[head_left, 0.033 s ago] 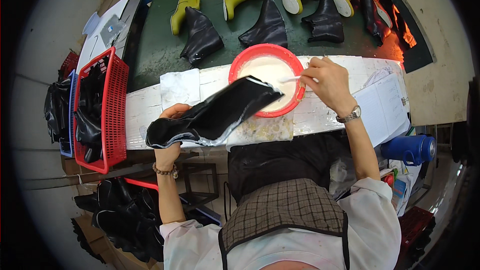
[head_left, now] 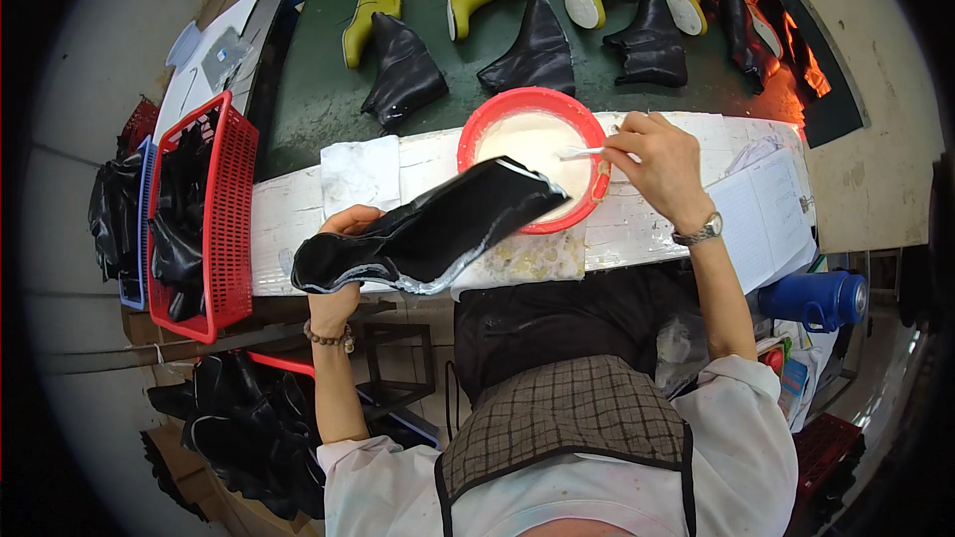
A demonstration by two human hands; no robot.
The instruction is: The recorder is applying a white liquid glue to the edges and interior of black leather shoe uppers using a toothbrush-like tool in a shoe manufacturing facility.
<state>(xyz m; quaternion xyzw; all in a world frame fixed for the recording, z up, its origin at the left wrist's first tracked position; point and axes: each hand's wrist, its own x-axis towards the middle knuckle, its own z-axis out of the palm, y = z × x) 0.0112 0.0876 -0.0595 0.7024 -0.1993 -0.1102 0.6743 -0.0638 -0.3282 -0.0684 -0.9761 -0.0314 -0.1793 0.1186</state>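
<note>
My left hand [head_left: 334,306] is closed around the toe end of a black boot upper [head_left: 438,229], its fingers showing above the edge and its wrist below. The upper lies slanted over the white bench, its edge lined with a pale strip, and its far end covers part of a red bowl [head_left: 476,124]. Cream-white liquid [head_left: 517,137] fills the bowl. Between the fingertips of my right hand [head_left: 657,161] is the white handle of a small brush [head_left: 585,152]. The brush reaches over the bowl's right rim; its tip is at the liquid, hard to make out.
Beyond the bench, a green conveyor belt [head_left: 318,89] carries black uppers [head_left: 532,50] and yellow boot forms [head_left: 373,28], with an orange glow at far right. At left stands a red basket [head_left: 229,219] of uppers. A notebook [head_left: 761,209] and blue flask [head_left: 811,300] are at right.
The brush handle lies slightly more level over the bowl. The upper in my left hand has turned very slightly.
</note>
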